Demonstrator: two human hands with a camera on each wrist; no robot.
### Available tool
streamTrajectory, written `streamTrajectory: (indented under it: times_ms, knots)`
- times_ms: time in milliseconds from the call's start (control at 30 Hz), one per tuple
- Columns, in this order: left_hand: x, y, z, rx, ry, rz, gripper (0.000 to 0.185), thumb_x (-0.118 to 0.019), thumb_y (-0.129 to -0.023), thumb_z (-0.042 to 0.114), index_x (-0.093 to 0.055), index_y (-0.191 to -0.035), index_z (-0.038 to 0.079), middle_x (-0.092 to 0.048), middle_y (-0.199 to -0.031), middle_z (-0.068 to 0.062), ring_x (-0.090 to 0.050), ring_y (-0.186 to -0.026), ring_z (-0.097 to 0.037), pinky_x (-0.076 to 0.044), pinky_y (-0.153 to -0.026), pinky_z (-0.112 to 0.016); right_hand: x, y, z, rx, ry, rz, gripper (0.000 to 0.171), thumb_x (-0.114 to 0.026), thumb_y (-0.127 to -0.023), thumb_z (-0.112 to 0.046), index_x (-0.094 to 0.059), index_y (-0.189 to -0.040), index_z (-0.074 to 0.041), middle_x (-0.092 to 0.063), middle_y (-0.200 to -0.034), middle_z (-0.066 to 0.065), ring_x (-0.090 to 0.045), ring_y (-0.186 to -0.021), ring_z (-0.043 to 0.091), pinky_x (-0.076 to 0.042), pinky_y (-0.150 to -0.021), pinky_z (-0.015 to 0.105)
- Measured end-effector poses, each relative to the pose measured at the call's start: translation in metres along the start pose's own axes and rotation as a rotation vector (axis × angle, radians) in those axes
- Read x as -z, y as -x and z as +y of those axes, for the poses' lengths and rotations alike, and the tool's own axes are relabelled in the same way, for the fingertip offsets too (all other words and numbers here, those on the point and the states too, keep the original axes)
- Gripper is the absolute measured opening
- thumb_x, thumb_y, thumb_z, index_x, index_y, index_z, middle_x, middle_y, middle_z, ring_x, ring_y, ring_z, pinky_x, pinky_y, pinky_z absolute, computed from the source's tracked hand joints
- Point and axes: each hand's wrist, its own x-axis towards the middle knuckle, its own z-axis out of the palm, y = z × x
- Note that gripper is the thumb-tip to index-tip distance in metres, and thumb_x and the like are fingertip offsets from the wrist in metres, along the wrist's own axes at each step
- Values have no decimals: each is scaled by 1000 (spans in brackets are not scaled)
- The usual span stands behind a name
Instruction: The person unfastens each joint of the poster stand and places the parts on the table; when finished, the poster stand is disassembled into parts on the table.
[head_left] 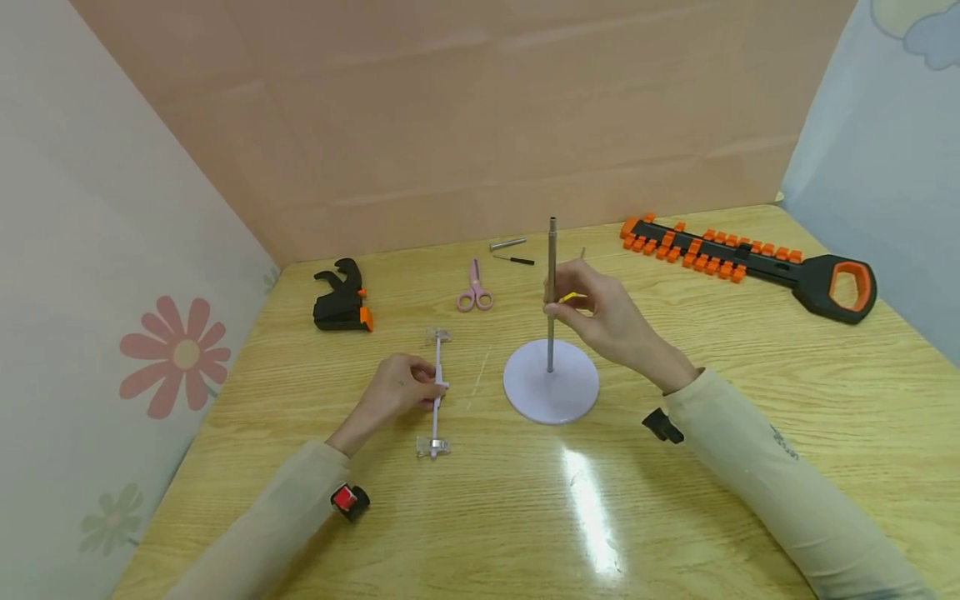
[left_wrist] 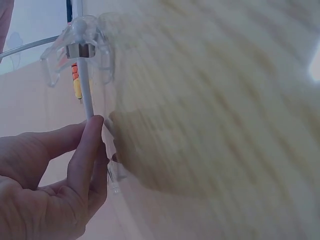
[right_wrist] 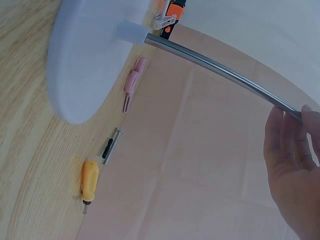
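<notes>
Nearest, the left hand (head_left: 395, 389) pinches a white rod with clear end clips (head_left: 436, 392) lying on the counter (head_left: 750, 375). Beside it to the right, the right hand (head_left: 607, 321) grips the upright metal pole (head_left: 551, 267) above its round white base (head_left: 551, 385).

upright metal pole (head_left: 551, 283) on round white base (head_left: 551, 385); clip-ended white rod (head_left: 436, 392) lying flat.

Table (left_wrist: 225, 125) blurred in left wrist view, right hand (right_wrist: 295, 175) cut off by frame edge — yellow screwdriver (head_left: 572, 297) mostly hidden behind fingers (head_left: 577, 283)
</notes>
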Motion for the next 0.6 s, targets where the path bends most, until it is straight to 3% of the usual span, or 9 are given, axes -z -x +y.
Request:
streamTrajectory:
  times_ms: [233, 433, 500, 600]
  knots:
    - [1, 0, 1, -7, -30, -9, 29, -75, -78, 0, -65, -105, -6, -62, -82, -13, -66, -61, -18, -55, -57, -29, 0, 1, 0, -7, -6, -4, 30, -65, -81, 14, -52, -107, 3, -62, -91, 11, -63, -81, 22, -55, -70, 29]
    - [3, 0, 0, 6, -27, -18, 40, -74, -81, 4, -59, -116, -7, -62, -92, -15, -68, -65, -20, -55, -59, -30, 0, 2, 2, -8, -7, -6, 31, -65, -82, 13, -53, -109, 3, -63, -91, 9, -63, -83, 20, -55, -71, 29]
    - [5, 2, 2, -20, -80, 1, 41, -73, -83, 8, -59, -118, -6, -62, -93, -14, -67, -64, -19, -55, -58, -29, 0, 2, 2, -12, -6, -9, 31, -65, -82, 12, -53, -109, 2, -63, -92, 9, -63, -83, 19, -55, -71, 30]
    - [8, 4, 8, -126, -214, 53, 39, -72, -84, 13, -61, -117, -5, -64, -89, -11, -66, -65, -18, -52, -56, -29, 0, 3, 3, -19, 1, -11, 30, -65, -83, 11, -53, -108, 2, -63, -91, 8, -63, -82, 19, -55, -71, 30]
